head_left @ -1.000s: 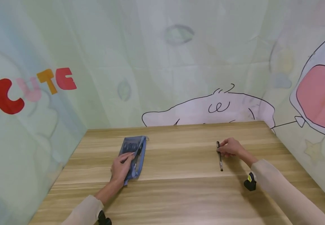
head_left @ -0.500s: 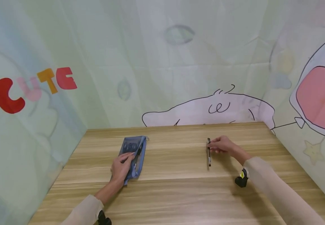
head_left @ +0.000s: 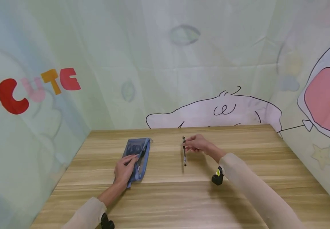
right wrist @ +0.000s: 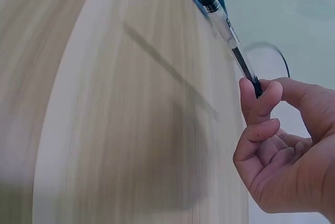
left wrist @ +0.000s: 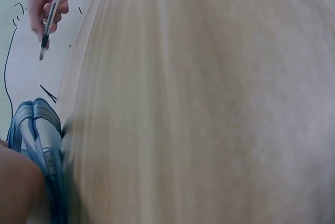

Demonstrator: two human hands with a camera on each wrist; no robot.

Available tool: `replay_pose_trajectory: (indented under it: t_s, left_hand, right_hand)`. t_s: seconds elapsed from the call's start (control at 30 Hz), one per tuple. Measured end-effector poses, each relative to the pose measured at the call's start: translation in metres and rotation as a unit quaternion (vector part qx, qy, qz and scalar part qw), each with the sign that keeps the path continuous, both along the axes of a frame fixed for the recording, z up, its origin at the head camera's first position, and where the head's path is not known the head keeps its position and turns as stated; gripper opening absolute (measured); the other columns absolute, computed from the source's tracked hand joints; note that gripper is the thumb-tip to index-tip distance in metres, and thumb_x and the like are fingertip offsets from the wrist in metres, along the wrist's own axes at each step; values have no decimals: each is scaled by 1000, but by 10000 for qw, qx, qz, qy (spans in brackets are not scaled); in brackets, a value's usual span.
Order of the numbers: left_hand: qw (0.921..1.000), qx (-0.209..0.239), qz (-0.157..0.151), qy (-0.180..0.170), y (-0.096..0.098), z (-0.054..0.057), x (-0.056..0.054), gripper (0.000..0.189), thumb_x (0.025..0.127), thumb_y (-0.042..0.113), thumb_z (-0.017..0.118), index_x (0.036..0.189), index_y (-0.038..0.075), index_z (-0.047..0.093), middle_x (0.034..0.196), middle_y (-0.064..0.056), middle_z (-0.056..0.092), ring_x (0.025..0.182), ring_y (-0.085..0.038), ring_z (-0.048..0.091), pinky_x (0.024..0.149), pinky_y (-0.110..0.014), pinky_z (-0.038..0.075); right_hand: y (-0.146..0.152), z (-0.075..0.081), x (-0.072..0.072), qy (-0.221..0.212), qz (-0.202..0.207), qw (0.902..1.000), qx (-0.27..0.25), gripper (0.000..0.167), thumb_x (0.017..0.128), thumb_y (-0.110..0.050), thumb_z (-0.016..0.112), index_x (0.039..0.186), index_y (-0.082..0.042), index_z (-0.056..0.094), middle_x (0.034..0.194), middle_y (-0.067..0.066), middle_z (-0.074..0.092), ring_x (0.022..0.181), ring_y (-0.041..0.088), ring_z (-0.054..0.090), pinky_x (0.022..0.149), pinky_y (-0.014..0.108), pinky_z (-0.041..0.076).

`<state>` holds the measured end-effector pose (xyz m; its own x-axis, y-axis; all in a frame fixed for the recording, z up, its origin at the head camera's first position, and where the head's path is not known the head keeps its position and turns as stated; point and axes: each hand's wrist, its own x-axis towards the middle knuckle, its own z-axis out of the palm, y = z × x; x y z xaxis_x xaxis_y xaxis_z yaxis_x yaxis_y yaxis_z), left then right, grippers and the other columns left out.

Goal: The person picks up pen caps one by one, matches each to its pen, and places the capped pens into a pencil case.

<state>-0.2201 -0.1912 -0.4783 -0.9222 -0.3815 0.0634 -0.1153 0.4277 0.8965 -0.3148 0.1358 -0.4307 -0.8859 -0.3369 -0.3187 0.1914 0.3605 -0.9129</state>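
A blue mesh zip pencil case [head_left: 133, 145] lies on the left of the table. Its opening gapes along the right side, and dark items show inside through the mesh. My left hand [head_left: 123, 170] rests over the case and pinches the edge of the opening between thumb and fingers. To the right of the case, my right hand [head_left: 198, 143] holds a clear-barrelled black pen [head_left: 185, 156] near its capped end, between thumb and fingertips. In the right wrist view, the pen [right wrist: 230, 38] is raised off the wood, its shadow apart from it, its other end pointing toward the case.
The table [head_left: 165, 203] has a light wood-grain top. A printed cloth backdrop [head_left: 110, 47] with cartoon drawings and coloured letters rises behind and at both sides. Black wrist cameras [head_left: 218, 176] sit on the beige sleeves.
My right hand has lifted the pen off the table and carried it left, closer to the pencil case. The left hand keeps its place on the case.
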Motion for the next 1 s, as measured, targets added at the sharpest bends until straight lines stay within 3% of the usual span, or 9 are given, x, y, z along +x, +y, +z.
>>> replay_pose_trajectory:
  t_s: [0.17,0.3,0.5,0.7,0.83,1.0]
  left_hand:
    - [10000,-35,50,8,0,-1,0,25,91,26,74,112,14,80,127,-8,74,131,-27,61,117,-44,40]
    - [10000,-20,71,13,1,-2,0,25,91,26,74,112,14,80,128,-8,73,131,-28,61,117,-44,39]
    - [10000,8,45,32,1,-2,-2,25,91,26,73,112,15,80,129,-7,73,131,-28,61,116,-44,40]
    - [10000,59,42,-17,1,-2,0,25,91,25,73,112,14,80,129,-8,73,130,-28,61,115,-45,39]
    - [10000,42,76,33,0,-3,-1,24,90,24,73,110,14,81,127,-7,74,129,-27,62,116,-44,39]
    - [10000,11,62,60,-2,-2,-2,23,90,24,73,110,14,81,126,-8,74,129,-27,62,118,-45,38]
  right_hand:
    - [-47,-6,-3,-170,37,9991,-378,27,98,-12,68,119,4,65,69,0,72,49,2,52,43,14,32]
    - [-84,-16,-3,-42,-33,9984,-570,29,98,-13,69,120,4,66,68,-1,72,48,2,52,43,15,32]
    - [-134,-30,8,92,-394,9956,-849,36,96,-13,70,125,6,63,64,-4,69,46,1,51,41,14,34]
    - [-165,-35,18,133,-701,9910,-1130,27,93,-9,70,115,5,64,61,-1,66,45,3,53,41,14,38]
    - [-175,-37,19,356,-667,9925,-965,23,94,-6,70,112,7,64,62,3,67,45,4,54,40,14,40]
    - [-180,-38,20,656,-647,9949,-422,33,93,-2,70,122,12,63,78,19,76,44,4,54,39,13,42]
